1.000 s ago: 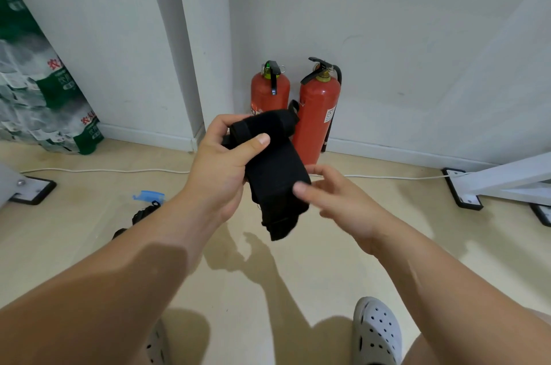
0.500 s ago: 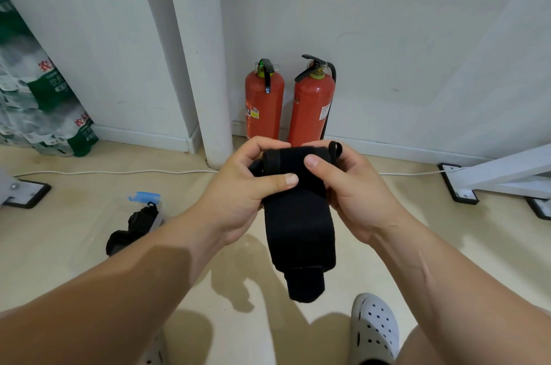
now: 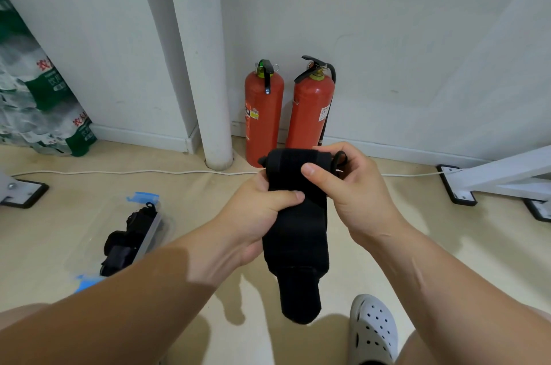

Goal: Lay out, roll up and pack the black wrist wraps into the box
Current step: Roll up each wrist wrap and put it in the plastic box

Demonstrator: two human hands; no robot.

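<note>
Red "农" marks the water-bottle packs (image 3: 44,96); extinguisher labels (image 3: 253,114) illegible.

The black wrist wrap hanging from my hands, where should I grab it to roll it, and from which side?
The thick top end of the wrist wrap, pinched from both side edges, as the left hand and right hand do. The flat band hangs straight below, so rolling down from there should stay even.

White walls (image 3: 387,21), beige floor (image 3: 193,185), white pillar (image 3: 202,51)
</note>
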